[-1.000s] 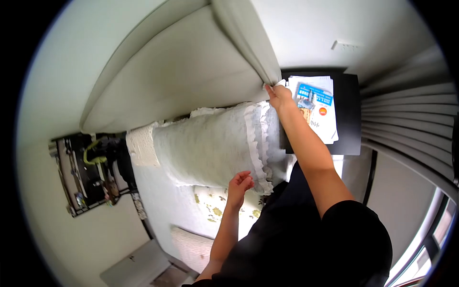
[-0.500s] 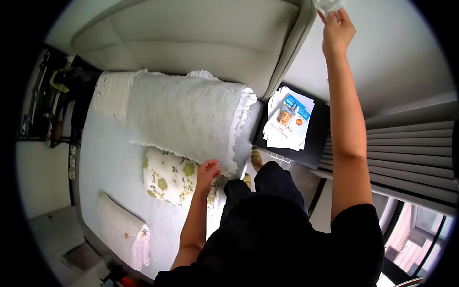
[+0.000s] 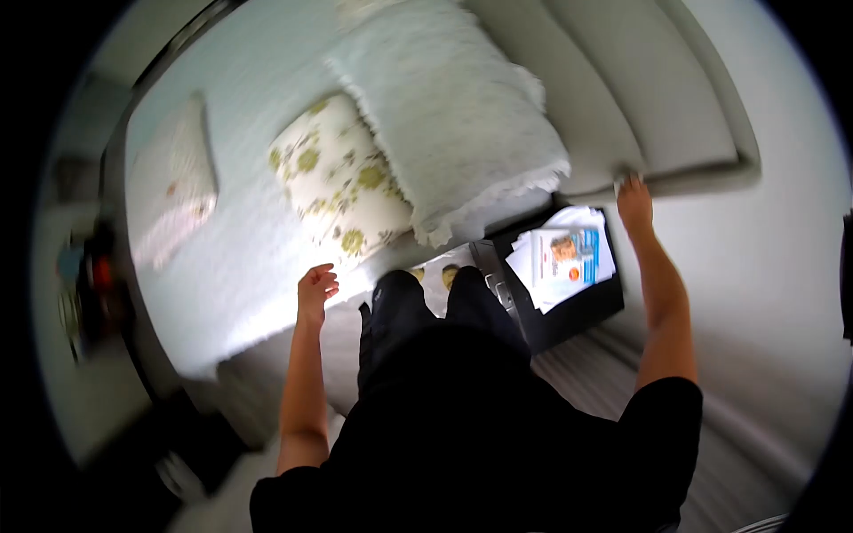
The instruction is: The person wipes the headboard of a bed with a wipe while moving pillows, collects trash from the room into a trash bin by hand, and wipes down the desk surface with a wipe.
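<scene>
1. At the edge of the headboard (image 3: 671,89), the right hand (image 3: 633,204) is held out at arm's reach, with a small pale piece (image 3: 619,187), perhaps cloth or tissue, pinched at its fingertips.
2. For good control, the piece is best kept flat under the fingertips, with light, even pressure, and the edge is best followed closely so that no part is skipped. The bedside table (image 3: 577,327) lies below the forearm, so the papers (image 3: 551,293) and the book (image 3: 569,256) on it are best cleared by the elbow.
3. By the right hand, the fingers are drawn together with little opening; most of the piece is hidden and blurred, so its full shape cannot be told. The headboard's edge seems to be touched, though firm contact cannot be confirmed.
4. By the left hand (image 3: 317,289), nothing is held: the fingers are loosely curled and partly open, near the side of the bed (image 3: 244,266). The floral pillow (image 3: 346,169) is nearby, untouched.
</scene>
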Action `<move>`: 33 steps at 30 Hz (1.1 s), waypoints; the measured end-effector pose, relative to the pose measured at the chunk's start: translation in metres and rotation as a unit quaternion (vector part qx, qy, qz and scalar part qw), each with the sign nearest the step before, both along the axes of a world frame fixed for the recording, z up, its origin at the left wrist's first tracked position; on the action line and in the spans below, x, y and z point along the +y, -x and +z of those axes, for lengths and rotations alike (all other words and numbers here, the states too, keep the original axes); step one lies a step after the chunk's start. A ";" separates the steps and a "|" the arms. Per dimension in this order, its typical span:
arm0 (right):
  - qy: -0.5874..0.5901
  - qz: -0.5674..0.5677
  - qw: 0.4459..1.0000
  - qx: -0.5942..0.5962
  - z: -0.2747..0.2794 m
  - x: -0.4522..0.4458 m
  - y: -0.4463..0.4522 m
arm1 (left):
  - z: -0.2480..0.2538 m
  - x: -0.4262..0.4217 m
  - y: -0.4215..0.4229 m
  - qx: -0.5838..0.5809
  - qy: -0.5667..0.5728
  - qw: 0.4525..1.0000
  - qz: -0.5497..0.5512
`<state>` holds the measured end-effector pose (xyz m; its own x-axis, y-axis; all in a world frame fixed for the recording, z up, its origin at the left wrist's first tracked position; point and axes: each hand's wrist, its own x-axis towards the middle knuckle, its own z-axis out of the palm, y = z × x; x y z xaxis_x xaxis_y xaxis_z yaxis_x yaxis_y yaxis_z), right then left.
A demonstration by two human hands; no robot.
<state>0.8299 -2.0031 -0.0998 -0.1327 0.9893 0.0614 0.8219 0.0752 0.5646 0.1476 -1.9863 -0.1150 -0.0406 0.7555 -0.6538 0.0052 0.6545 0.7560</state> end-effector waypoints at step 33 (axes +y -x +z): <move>0.698 -0.161 -0.084 0.693 0.113 -0.086 1.002 | 0.407 -0.418 0.400 0.578 -0.593 0.554 0.085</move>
